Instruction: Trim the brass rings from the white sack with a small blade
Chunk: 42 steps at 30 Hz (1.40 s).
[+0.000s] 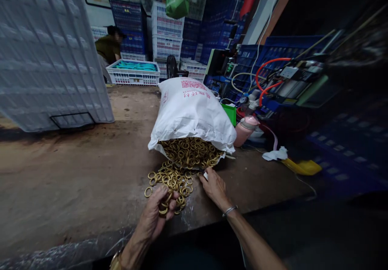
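A white woven sack (188, 108) with red print lies on its side, its mouth facing me. Brass-coloured metal rings (194, 150) fill the opening, and a loose pile of rings (172, 177) has spilled onto the table in front. My left hand (157, 209) is closed around several rings at the near edge of the pile. Beside the sack's mouth, to the right of the pile, my right hand (214, 185) has its fingers bent together. A small white bit shows at those fingertips, too small to name.
The brown table (75, 181) carries a tall stack of whitish trays (54, 51) at left and a white crate (133, 74) at the back, near a person (109, 45). Right of the sack stand a pink bottle (246, 129) and a machine with orange hoses (291, 86). A yellow object (303, 167) lies farther right.
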Motion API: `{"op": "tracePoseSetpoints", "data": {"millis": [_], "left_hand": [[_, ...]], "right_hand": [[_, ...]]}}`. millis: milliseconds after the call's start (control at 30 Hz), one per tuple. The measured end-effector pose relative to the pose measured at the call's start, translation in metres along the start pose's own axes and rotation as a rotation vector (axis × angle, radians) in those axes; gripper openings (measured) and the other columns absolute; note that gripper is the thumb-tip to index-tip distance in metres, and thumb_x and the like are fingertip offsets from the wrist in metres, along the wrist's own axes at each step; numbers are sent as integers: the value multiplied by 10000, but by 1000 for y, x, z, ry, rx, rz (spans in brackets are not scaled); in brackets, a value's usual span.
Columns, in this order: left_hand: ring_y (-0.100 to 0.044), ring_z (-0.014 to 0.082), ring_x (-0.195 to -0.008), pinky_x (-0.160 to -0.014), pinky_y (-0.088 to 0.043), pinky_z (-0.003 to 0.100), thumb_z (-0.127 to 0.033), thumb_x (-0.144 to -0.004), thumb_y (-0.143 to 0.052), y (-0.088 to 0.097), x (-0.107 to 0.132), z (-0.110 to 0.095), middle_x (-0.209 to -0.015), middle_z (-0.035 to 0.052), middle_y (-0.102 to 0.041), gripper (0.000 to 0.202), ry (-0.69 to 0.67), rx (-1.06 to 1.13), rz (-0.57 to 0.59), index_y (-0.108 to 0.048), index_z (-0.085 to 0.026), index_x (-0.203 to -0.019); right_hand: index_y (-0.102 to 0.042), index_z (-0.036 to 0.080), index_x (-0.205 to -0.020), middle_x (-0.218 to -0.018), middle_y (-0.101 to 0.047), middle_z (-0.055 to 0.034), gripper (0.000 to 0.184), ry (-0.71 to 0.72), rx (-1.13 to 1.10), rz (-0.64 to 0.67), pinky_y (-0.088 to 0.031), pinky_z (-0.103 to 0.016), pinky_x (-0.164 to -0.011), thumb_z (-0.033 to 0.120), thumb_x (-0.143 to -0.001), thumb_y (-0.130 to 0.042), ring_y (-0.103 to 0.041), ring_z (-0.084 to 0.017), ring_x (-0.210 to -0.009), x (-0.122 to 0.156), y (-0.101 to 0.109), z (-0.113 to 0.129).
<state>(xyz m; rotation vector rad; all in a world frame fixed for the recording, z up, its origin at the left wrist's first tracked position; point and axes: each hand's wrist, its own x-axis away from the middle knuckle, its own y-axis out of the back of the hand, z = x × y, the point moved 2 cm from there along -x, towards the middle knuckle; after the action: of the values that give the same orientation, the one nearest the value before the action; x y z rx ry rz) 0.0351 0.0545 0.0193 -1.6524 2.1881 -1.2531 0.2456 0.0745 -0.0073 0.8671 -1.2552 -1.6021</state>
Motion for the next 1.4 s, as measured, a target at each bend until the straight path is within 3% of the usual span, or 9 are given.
{"op": "tracePoseSetpoints", "data": {"millis": [200,367,500,600,833,967,1167,1333,1400], "left_hand": [[-488,79,-521,-376,-312,152,-291,-733,-626,2,-1,0,-706,6,-570,186,48,96,61,-533,-166,-834],[-535,88,-591,-397,-344,138,-255,-731,-642,7,-5,5,-721,14,-561,166,87,167,64,-525,-138,-723],[-550,84,-585,-378,-333,118,-205,-689,-691,7,-9,5,-721,18,-577,188,118,164,21,-524,-140,-746],[-525,64,-539,-377,-337,116,-199,-643,-728,5,-9,3,-689,-8,-560,245,104,140,-1,-526,-146,-769],[-404,34,-406,-336,-258,126,-395,-702,-657,10,-6,9,-580,-59,-489,293,-21,-128,-72,-540,-167,-845],[-358,43,-374,-336,-245,153,-448,-706,-621,14,-10,14,-515,-68,-458,293,-85,-321,-119,-557,-171,-775],[-497,96,-599,-562,-401,190,-361,-685,-638,11,-9,3,-619,-15,-545,207,-463,-641,-144,-607,-159,-652],[-362,45,-376,-343,-252,153,-464,-729,-574,14,-8,12,-529,-67,-463,287,-70,-463,-35,-525,-184,-762],[-375,40,-369,-320,-229,137,-472,-723,-586,14,-6,13,-556,-62,-486,305,-10,-378,1,-499,-186,-788]], "right_hand": [[-496,184,-860,-878,-610,-58,97,-4,-30,-18,-282,-240,-579,271,-822,-479,-571,-164,-763,-2,-4,-1],[-470,196,-830,-735,-571,-9,61,97,-245,-17,-293,-228,-560,247,-825,-438,-527,-140,-648,5,-8,0],[-450,200,-787,-669,-515,19,123,271,-542,19,-348,-213,-575,304,-838,-411,-491,-121,-608,19,-6,24],[-464,201,-791,-681,-513,17,133,397,-627,19,-365,-212,-594,309,-843,-406,-489,-119,-626,29,4,48],[-504,200,-832,-684,-536,9,81,533,-556,20,-346,-224,-577,231,-816,-431,-478,-125,-602,41,14,72],[-497,199,-835,-683,-520,14,120,514,-603,82,-344,-226,-587,282,-844,-411,-469,-121,-608,44,15,77],[-437,192,-665,-596,-419,44,272,342,-773,271,-323,-213,-538,382,-845,-362,-403,-102,-566,39,17,82],[-426,187,-636,-576,-390,55,275,321,-780,263,-304,-210,-525,380,-828,-389,-372,-93,-557,38,12,81],[-432,186,-638,-581,-402,54,272,337,-775,251,-309,-211,-532,375,-831,-394,-377,-92,-561,39,12,82]]}}
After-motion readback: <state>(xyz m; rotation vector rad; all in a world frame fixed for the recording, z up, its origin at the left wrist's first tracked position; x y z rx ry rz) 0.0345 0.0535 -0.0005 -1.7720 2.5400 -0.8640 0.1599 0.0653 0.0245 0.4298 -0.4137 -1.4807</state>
